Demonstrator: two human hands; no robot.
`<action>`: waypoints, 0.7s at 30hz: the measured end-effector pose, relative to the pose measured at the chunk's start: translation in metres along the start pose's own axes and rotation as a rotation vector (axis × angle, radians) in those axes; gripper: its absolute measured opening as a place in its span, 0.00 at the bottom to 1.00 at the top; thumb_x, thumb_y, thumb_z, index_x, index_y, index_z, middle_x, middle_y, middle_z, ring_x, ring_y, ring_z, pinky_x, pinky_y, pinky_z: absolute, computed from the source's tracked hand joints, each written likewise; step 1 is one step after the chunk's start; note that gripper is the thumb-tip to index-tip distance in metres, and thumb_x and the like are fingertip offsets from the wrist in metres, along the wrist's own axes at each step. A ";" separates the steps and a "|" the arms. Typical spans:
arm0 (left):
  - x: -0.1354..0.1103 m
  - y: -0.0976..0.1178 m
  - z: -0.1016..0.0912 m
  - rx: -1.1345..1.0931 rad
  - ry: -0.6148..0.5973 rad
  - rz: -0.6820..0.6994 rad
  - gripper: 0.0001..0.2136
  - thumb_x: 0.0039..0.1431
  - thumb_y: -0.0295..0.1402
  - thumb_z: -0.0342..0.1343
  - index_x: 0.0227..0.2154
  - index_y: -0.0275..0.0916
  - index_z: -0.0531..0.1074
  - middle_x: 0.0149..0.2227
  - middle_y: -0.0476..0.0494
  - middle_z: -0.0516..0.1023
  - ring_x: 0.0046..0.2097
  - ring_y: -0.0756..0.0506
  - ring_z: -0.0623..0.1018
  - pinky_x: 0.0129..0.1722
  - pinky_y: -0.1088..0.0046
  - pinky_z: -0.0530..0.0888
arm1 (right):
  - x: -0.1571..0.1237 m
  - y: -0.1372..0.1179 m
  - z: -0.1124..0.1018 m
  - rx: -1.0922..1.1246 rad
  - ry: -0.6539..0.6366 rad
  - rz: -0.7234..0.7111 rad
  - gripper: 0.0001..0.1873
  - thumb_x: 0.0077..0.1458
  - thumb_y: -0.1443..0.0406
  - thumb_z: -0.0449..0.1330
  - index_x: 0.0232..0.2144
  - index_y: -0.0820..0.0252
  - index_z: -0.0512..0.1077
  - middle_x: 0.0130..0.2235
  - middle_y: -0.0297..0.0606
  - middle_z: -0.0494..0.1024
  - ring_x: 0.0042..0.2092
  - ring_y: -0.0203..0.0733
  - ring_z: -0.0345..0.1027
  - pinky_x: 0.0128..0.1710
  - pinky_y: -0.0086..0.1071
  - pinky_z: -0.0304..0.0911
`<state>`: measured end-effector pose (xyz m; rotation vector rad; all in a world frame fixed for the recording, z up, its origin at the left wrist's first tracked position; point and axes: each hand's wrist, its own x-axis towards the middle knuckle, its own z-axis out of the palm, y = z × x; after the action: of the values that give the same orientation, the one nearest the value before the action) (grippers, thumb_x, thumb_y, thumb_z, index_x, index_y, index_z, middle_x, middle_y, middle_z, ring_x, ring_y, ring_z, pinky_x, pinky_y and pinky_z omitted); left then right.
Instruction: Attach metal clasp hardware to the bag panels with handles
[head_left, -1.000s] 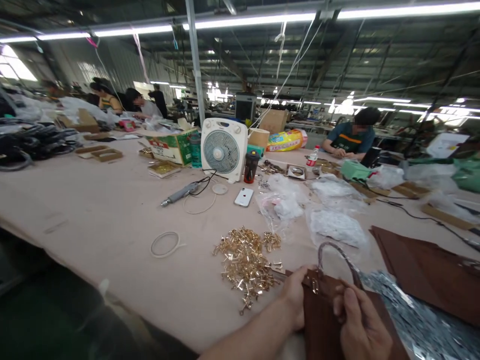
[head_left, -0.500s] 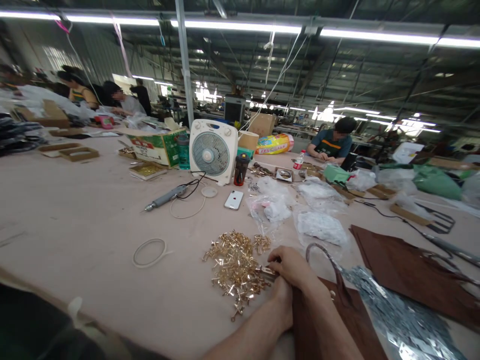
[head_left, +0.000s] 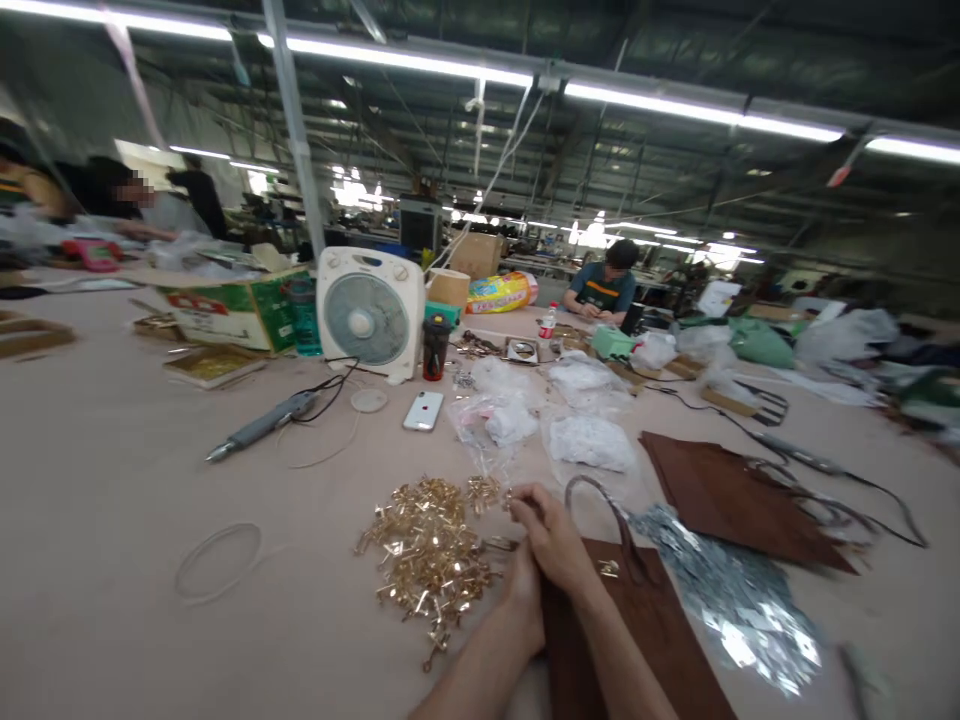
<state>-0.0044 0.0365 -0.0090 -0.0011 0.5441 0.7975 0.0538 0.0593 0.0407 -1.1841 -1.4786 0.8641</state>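
A brown leather handbag (head_left: 626, 610) with a looped handle lies under my forearms. It has a small gold fitting (head_left: 609, 568) near its top edge. My left hand (head_left: 525, 590) is closed at the bag's left edge, and a slim metal piece (head_left: 501, 543) juts from it. Against it, my right hand (head_left: 553, 535) has its fingers curled together; what they pinch is too small to tell. Just left of both hands spreads a heap of gold metal fittings (head_left: 431, 550), with a smaller cluster (head_left: 482, 492) at its upper right.
Silver metal strips (head_left: 739, 590) and stacked brown leather pieces (head_left: 727, 490) lie to the right. Beyond my hands are plastic bags (head_left: 589, 445), a phone (head_left: 424, 411), a fan (head_left: 367, 315) and a corded tool (head_left: 262, 425). A co-worker (head_left: 604, 285) sits across the table.
The view has turned right, so everything sits further left. My right fingers have lifted slightly off the metal piece at my left hand, toward the small gold cluster.
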 end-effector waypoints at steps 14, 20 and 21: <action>0.003 0.011 0.007 0.512 0.148 0.340 0.15 0.59 0.38 0.62 0.46 0.37 0.80 0.46 0.38 0.85 0.49 0.37 0.84 0.55 0.56 0.78 | -0.089 0.029 -0.117 0.871 0.720 0.145 0.25 0.47 0.60 0.79 0.47 0.55 0.80 0.44 0.37 0.83 0.38 0.34 0.74 0.39 0.25 0.72; 0.003 0.029 -0.008 1.205 0.268 1.133 0.13 0.59 0.34 0.61 0.47 0.43 0.79 0.52 0.40 0.81 0.57 0.36 0.78 0.65 0.51 0.69 | -0.099 0.046 -0.119 0.737 0.685 0.216 0.24 0.47 0.56 0.79 0.46 0.56 0.82 0.42 0.39 0.84 0.34 0.33 0.72 0.32 0.25 0.69; -0.002 0.029 -0.007 1.293 0.261 1.263 0.12 0.61 0.34 0.60 0.47 0.43 0.79 0.52 0.40 0.81 0.57 0.36 0.78 0.64 0.51 0.69 | -0.099 0.047 -0.118 0.735 0.673 0.230 0.24 0.47 0.55 0.79 0.45 0.56 0.82 0.43 0.40 0.84 0.34 0.33 0.72 0.31 0.25 0.69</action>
<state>-0.0282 0.0545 -0.0079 1.5793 1.2595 1.5179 0.1805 -0.0307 -0.0024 -0.9383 -0.4157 0.9222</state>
